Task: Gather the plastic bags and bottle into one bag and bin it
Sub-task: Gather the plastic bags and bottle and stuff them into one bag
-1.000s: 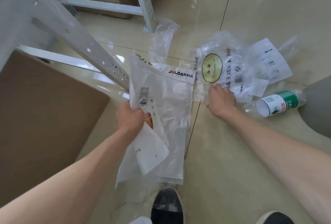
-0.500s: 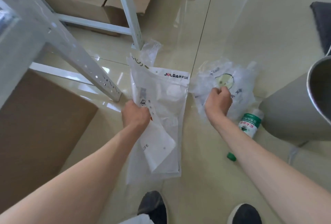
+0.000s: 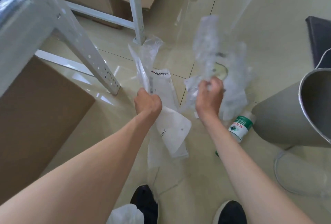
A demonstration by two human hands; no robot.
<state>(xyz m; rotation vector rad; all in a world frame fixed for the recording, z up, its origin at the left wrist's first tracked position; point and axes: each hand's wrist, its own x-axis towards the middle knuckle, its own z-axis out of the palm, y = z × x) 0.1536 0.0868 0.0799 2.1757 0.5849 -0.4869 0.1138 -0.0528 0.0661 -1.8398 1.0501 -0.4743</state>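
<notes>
On the floor just beside the right hand [image 3: 209, 96], whose grip clutches crumpled clear bags [image 3: 209, 57], the bottle [image 3: 240, 128] lies ungathered, while the left hand [image 3: 147, 102] grips flat white bags [image 3: 172, 130]; nothing looks binned yet.

Head-worn wide-angle view looks steeply down, close over the floor [image 3: 111, 134].

A storeroom or stock area is suggested by glossy beige floor tiles [image 3: 179, 5], white perforated metal shelving uprights [image 3: 96, 62], brown cardboard cartons [image 3: 35, 116] stacked beneath them, and a grey cylindrical waste bin [image 3: 286, 116].
</notes>
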